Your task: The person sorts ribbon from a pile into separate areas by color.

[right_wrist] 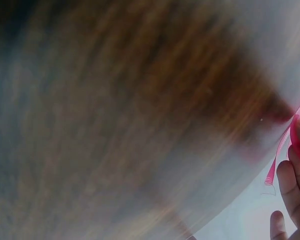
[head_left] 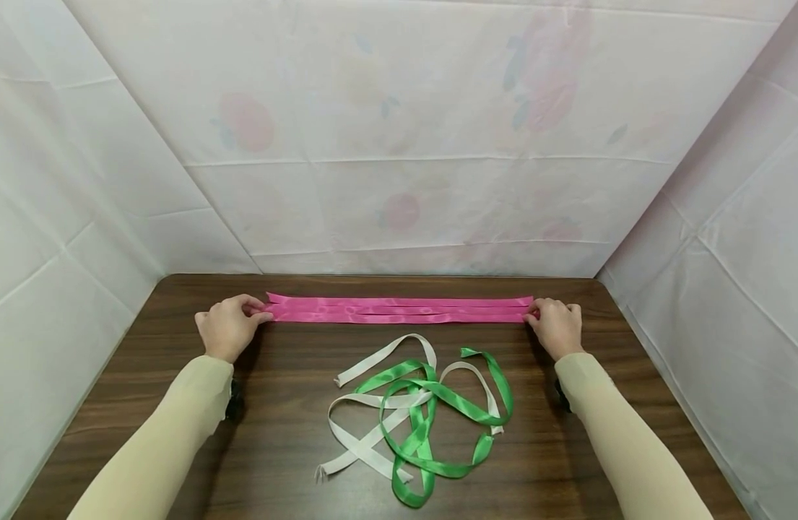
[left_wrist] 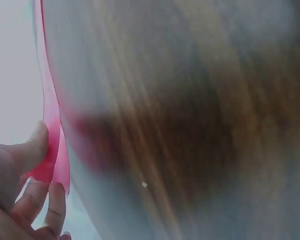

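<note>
A pink satin ribbon (head_left: 399,310) runs straight across the far part of the table, its lengths laid side by side in several rows. My left hand (head_left: 230,325) pinches its left end; in the left wrist view the thumb and fingers (left_wrist: 55,210) grip the pink ribbon (left_wrist: 51,110) between them. At the right end, my right hand (head_left: 556,326) pinches the ribbon. The right wrist view shows a loop of pink ribbon (right_wrist: 294,132) between the fingers (right_wrist: 290,187), with a frayed end hanging beside it.
Nearer the front, a green satin ribbon (head_left: 460,404) lies in loose loops, tangled over white ribbons (head_left: 366,444). All rest on a dark wooden table (head_left: 282,426). A white patterned cloth (head_left: 399,130) hangs behind, and plain white cloth (head_left: 749,274) stands at the sides.
</note>
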The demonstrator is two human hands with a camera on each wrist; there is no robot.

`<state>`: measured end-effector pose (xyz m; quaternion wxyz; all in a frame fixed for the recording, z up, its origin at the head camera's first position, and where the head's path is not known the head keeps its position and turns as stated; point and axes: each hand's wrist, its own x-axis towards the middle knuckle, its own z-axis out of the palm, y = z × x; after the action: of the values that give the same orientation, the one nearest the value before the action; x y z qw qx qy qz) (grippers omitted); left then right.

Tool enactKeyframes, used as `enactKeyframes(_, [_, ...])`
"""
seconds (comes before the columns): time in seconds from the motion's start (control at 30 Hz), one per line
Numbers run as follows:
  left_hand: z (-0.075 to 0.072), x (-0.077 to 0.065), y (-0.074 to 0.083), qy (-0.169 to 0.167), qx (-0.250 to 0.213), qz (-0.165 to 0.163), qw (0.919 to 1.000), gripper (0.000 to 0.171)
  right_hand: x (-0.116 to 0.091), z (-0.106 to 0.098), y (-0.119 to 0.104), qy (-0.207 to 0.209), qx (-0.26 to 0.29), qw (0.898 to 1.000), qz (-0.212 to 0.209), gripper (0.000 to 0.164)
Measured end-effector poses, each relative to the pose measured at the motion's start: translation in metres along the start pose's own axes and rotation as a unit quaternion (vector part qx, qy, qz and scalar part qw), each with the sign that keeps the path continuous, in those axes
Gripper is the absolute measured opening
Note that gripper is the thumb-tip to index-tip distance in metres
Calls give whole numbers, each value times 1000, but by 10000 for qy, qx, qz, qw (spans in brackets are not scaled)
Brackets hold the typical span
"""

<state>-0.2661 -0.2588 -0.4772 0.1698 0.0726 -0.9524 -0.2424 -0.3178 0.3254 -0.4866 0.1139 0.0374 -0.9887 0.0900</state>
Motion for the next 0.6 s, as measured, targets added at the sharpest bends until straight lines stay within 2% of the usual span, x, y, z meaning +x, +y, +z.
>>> enactKeyframes(0.43, [-1, 3, 0, -223, 20, -410, 9989, 26, -1, 0, 0, -94, -14, 10000, 20, 17])
enactKeyframes(0.6, [1, 0, 0, -84, 167, -381, 9991, 31, -3, -1, 0, 26, -33, 10000, -35, 16])
